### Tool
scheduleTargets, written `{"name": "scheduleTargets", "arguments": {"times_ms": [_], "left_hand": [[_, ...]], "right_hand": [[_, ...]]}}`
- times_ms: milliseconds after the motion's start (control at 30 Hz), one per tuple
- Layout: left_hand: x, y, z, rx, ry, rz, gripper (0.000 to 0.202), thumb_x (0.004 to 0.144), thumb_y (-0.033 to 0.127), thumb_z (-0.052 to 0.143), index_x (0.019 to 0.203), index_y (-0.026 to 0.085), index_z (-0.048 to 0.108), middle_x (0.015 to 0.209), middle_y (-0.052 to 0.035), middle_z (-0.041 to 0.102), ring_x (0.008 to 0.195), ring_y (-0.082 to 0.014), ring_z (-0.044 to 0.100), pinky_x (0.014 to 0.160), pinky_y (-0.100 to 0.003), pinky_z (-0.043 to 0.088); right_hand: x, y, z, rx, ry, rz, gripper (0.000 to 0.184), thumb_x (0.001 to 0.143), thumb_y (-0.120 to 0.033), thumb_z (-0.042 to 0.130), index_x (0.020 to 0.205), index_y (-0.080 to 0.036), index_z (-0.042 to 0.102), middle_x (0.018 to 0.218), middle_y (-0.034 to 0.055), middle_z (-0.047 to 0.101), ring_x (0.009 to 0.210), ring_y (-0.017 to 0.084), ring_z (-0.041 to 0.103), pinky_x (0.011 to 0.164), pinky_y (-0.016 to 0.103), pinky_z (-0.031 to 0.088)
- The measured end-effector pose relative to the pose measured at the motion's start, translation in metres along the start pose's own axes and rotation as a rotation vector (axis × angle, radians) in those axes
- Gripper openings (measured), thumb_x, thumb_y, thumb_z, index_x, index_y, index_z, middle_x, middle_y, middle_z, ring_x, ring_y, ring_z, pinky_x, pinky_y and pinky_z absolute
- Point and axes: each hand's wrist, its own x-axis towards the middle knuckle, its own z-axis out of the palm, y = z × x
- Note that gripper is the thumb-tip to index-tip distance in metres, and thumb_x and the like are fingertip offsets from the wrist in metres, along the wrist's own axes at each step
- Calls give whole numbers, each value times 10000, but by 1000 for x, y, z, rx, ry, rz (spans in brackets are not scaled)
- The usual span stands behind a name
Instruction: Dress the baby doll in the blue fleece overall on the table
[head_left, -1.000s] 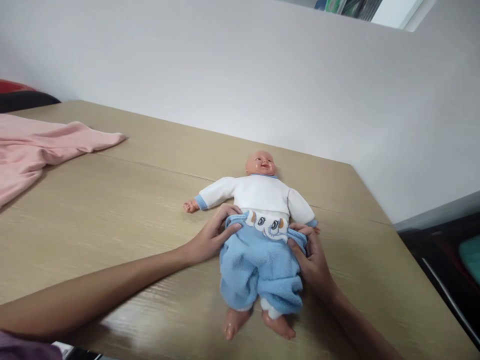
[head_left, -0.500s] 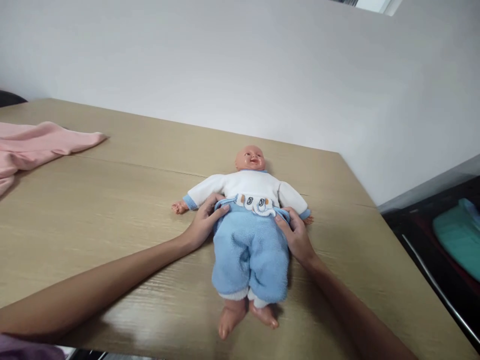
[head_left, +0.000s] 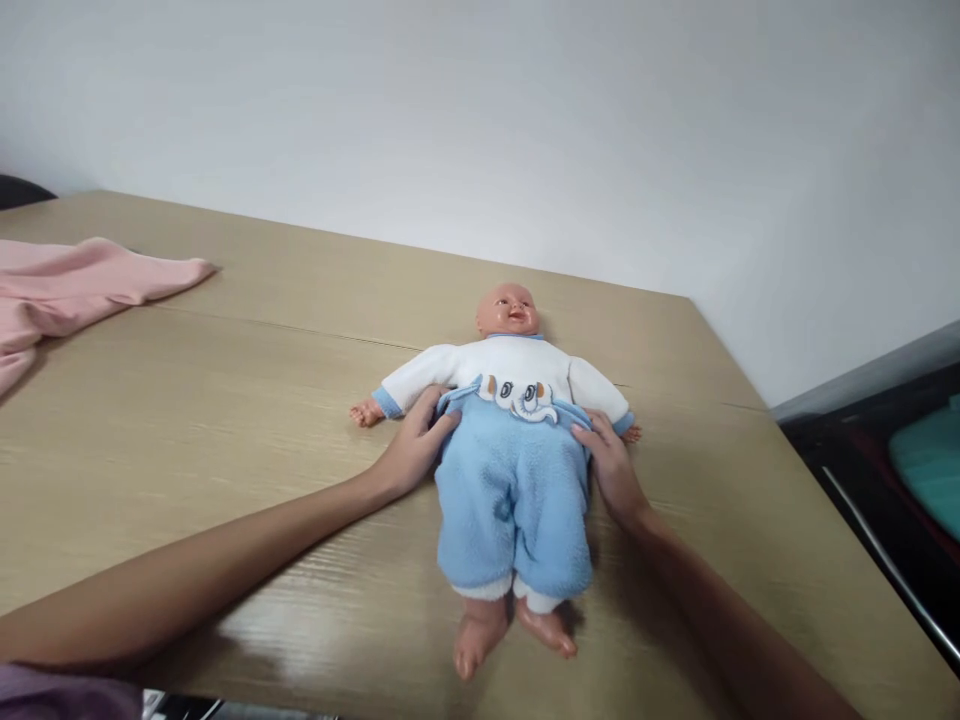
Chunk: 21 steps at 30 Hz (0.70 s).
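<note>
Tugging harder on one side than the other looks like the main risk: the blue trousers (head_left: 514,500) sit with their elephant panel (head_left: 521,398) slightly askew over the white top (head_left: 517,368), and an uneven pull would likely twist the waistband or bunch the top beneath it. The doll (head_left: 508,310) lies loose on the smooth worktop (head_left: 225,400), so a firm pull toward its head could well slide the whole body toward the far edge instead of shifting the cloth. Thick fleece may also slip out of a shallow pinch

The left hand (head_left: 414,448) is closed on the waistband at one hip, fingers curled over the fleece edge, just below the doll's outstretched sleeve. The right hand (head_left: 611,468) is curled onto the waistband at the other hip; how much fabric it pinches I cannot tell. The hands are apart, with the doll's waist between them. The doll lies on its back nearer the worktop's right edge, head to the far edge, bare feet (head_left: 474,640) to the near edge. A pink cloth (head_left: 90,280) lies well apart at the left edge
</note>
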Motion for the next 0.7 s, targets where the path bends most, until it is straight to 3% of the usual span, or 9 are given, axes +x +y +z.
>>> {"name": "scheduleTargets", "arguments": {"times_ms": [100,200,400,600,700], "left_hand": [[-2,-4,-3,-34,-14,-36,324,1007,551,716,1054,234,666,1028,-18,621,1033,-260,565,947,-385,464],[0,-10,-3,-221,4,-93,416,1012,638,777,1027,246,637,956,4,590,928,-228,535,838,-347,468],[7,-9,1,-567,1,-126,572,890,663,975,1128,254,654,983,17,671,915,-192,599,870,-311,495],[10,-1,-3,-524,-32,-129,559,819,610,1030,1020,209,696,961,9,628,894,-181,544,831,-298,448],[12,1,-7,-407,-54,-35,555,854,673,982,955,215,686,906,13,567,857,-185,497,783,-305,418]], "right_hand": [[-7,-2,-2,305,-40,206,274,920,-516,847,1102,-315,802,1176,35,844,1244,349,735,1181,535,569],[-7,-8,1,388,-54,276,397,851,-560,949,1138,-323,812,1306,36,861,1364,364,732,1244,551,568],[-2,-13,2,362,-102,257,452,788,-614,1011,1031,-312,778,1098,35,849,1183,346,771,1150,520,618],[-7,-9,3,316,-77,128,365,824,-540,970,992,-297,756,966,2,735,977,264,673,960,409,589],[-10,-11,1,168,-106,29,337,889,-555,913,975,-275,744,922,3,647,892,233,577,859,374,516]]}}
